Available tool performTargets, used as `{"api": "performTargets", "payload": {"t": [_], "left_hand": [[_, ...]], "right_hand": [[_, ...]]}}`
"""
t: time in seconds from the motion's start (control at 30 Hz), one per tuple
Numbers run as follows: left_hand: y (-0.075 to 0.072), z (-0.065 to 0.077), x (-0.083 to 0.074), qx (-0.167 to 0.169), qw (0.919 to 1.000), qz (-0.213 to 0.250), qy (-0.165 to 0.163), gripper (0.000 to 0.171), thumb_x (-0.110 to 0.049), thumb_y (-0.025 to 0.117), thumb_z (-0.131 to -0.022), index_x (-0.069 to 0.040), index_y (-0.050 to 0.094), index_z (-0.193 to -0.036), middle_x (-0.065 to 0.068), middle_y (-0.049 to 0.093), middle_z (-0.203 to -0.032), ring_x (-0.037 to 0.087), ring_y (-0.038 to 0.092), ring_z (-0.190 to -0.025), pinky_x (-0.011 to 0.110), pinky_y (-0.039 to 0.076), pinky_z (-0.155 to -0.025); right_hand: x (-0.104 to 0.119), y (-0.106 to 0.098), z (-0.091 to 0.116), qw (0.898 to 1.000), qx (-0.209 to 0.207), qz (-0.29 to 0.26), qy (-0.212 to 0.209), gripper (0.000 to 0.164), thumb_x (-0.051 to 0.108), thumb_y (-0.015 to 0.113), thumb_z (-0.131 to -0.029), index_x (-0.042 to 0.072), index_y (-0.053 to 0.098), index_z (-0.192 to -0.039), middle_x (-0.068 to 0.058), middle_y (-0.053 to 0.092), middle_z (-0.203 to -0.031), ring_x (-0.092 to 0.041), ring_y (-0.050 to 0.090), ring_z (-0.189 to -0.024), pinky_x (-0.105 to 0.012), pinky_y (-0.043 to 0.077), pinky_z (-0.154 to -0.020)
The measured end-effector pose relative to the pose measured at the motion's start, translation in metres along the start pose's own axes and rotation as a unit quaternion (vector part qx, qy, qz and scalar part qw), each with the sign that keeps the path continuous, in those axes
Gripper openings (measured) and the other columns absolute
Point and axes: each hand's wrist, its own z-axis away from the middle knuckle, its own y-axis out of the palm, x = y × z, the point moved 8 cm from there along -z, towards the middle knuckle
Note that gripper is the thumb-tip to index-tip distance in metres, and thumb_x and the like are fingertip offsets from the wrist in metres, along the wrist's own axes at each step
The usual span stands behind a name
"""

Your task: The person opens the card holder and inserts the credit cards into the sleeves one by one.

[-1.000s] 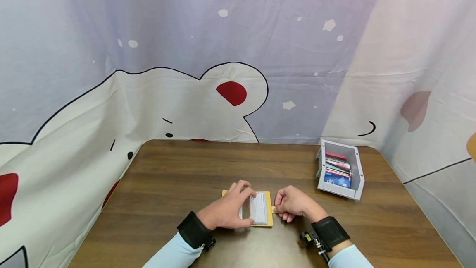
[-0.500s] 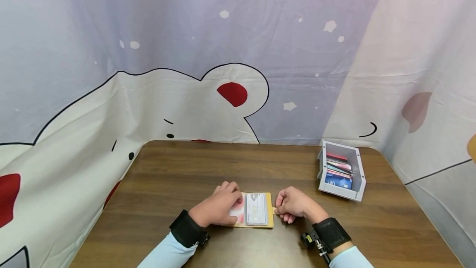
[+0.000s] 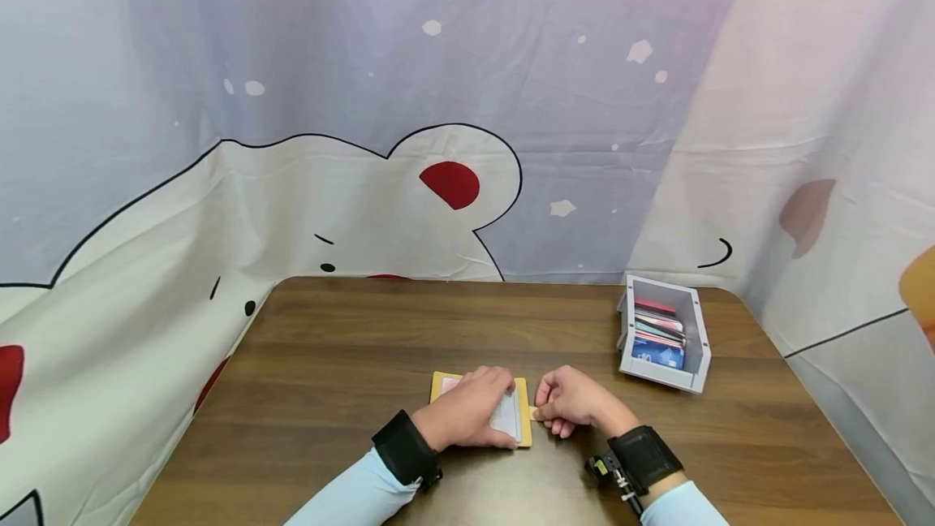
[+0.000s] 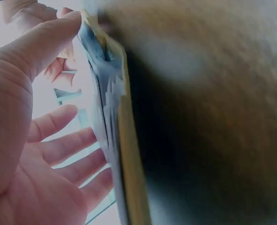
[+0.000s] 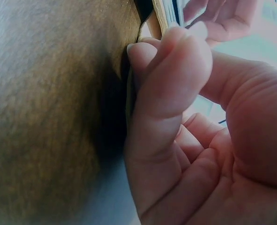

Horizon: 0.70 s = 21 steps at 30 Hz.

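Observation:
A yellow card holder point(image 3: 437, 388) lies spread on the wooden table, with a pale card point(image 3: 506, 420) on its right-hand page. Across the pages reaches my left hand point(image 3: 471, 412), its thumb at the near edge by the right corner and its fingers toward the far edge. Seen edge-on in the left wrist view, the holder's layered sleeves point(image 4: 108, 108) stand beside loosely extended fingers point(image 4: 68, 147). At the holder's right side, my right hand point(image 3: 573, 403) pinches a small yellow strap tab point(image 3: 532, 413) between thumb and index finger.
A grey tray point(image 3: 661, 378) with several upright cards point(image 3: 659, 339) stands at the table's back right. Behind the wooden table point(image 3: 351, 339) hangs a printed curtain point(image 3: 365, 201). Both wrists wear black camera straps.
My left hand swung left, exposing a pinkish left page and a pale right card, then came back right over the right page. The right hand has kept its pinch on the strap tab.

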Motion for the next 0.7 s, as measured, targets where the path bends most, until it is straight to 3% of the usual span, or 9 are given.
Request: {"api": "performTargets", "payload": {"t": [0.2,0.37,0.5,0.6,0.7], "left_hand": [[-0.007,0.007,0.003,-0.021,0.9996,0.020,0.006,0.083,-0.058,0.078,-0.084,-0.011,0.048,-0.145,0.002,0.059,-0.139,0.016,0.057,-0.123,0.032,0.049,-0.104],[-0.019,0.019,0.006,-0.047,0.9960,0.051,0.056,0.076,-0.047,0.079,-0.087,-0.019,0.049,-0.151,0.007,0.053,-0.146,0.019,0.055,-0.125,0.026,0.052,-0.096],[-0.031,0.032,0.018,-0.044,0.9923,0.094,0.067,0.059,-0.038,0.080,-0.083,-0.023,0.063,-0.138,0.009,0.049,-0.145,0.018,0.052,-0.121,0.024,0.051,-0.094],[-0.038,0.040,0.031,-0.039,0.9918,0.115,0.038,0.051,-0.038,0.083,-0.080,-0.018,0.065,-0.123,0.003,0.048,-0.137,0.014,0.049,-0.116,0.024,0.050,-0.094],[-0.040,0.045,0.041,-0.033,0.9949,0.095,0.009,0.051,-0.042,0.086,-0.077,-0.015,0.061,-0.113,-0.002,0.048,-0.126,0.014,0.045,-0.110,0.024,0.049,-0.090]], "right_hand": [[-0.001,0.000,-0.002,1.000,0.004,-0.009,0.002,0.016,0.002,0.076,-0.088,-0.002,0.061,-0.086,-0.001,0.059,-0.058,-0.005,0.055,-0.043,-0.020,0.047,-0.042],[-0.001,0.002,-0.004,1.000,0.005,-0.007,0.008,0.016,0.003,0.076,-0.089,-0.002,0.061,-0.087,-0.002,0.060,-0.058,-0.006,0.055,-0.043,-0.021,0.048,-0.042],[0.000,0.002,-0.004,1.000,0.005,-0.003,0.010,0.016,0.004,0.076,-0.089,-0.001,0.061,-0.086,-0.002,0.060,-0.058,-0.006,0.055,-0.043,-0.021,0.048,-0.042],[0.000,0.001,-0.004,1.000,0.007,0.000,0.008,0.016,0.003,0.076,-0.089,0.000,0.061,-0.086,-0.002,0.060,-0.059,-0.006,0.055,-0.044,-0.021,0.048,-0.043],[-0.001,0.000,-0.003,1.000,0.009,0.005,0.008,0.016,0.003,0.076,-0.089,0.000,0.061,-0.085,-0.001,0.060,-0.059,-0.006,0.055,-0.043,-0.021,0.048,-0.043]]}}
